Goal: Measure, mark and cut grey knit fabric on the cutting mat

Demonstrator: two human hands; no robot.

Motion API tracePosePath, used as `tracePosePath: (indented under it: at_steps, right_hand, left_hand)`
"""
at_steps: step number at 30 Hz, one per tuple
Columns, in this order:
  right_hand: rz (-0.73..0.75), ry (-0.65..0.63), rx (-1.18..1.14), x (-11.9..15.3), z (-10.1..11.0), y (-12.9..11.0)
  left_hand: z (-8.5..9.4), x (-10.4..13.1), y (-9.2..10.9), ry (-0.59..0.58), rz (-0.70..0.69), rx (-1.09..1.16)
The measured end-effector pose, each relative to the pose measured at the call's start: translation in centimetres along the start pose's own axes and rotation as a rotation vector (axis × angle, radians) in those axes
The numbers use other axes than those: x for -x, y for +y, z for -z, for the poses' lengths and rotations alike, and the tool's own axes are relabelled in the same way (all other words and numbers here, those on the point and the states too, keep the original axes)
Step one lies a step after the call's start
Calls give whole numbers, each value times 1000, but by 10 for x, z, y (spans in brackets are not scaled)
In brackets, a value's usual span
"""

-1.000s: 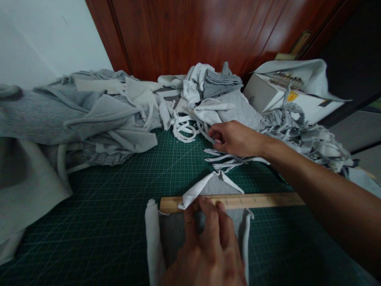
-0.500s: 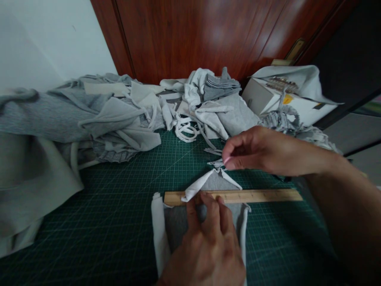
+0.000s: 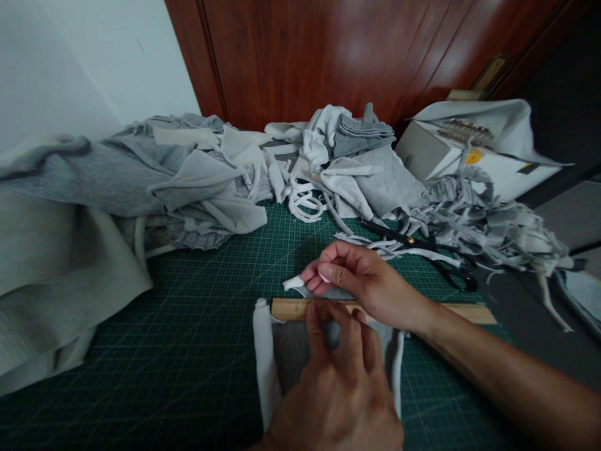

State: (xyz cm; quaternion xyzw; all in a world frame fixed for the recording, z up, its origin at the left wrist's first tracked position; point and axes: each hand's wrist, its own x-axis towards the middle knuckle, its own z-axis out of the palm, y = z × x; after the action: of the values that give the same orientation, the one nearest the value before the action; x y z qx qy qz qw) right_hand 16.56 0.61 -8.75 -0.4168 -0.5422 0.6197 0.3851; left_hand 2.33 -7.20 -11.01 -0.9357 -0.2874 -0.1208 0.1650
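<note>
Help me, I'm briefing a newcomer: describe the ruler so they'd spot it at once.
Find the green gridded mat before the reddish-brown door. On it, the left hand touches the ruler, which lies crosswise against the grey cloth. It is the one stiff, straight strip of pale wood among soft grey and white fabric.
</note>
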Motion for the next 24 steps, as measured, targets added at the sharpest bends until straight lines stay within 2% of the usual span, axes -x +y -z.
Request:
tracePosePath:
  at_steps: [5, 11, 14, 19, 24]
  right_hand:
    - [55, 19, 13, 1, -2, 6]
    - [59, 8, 68, 2, -5, 6]
    - [40, 15, 164, 2, -7, 4]
    - [39, 30, 293, -2, -9, 6]
    - [91, 49, 165, -2, -10, 10]
  left_hand:
    - [-3, 2, 0, 3, -1, -29]
    - [-1, 2, -2, 75, -15, -61]
    - [-6, 7, 0, 44, -3, -52]
    - [-19, 15, 12, -16, 49, -41]
    - [-27, 13, 26, 23, 148, -104]
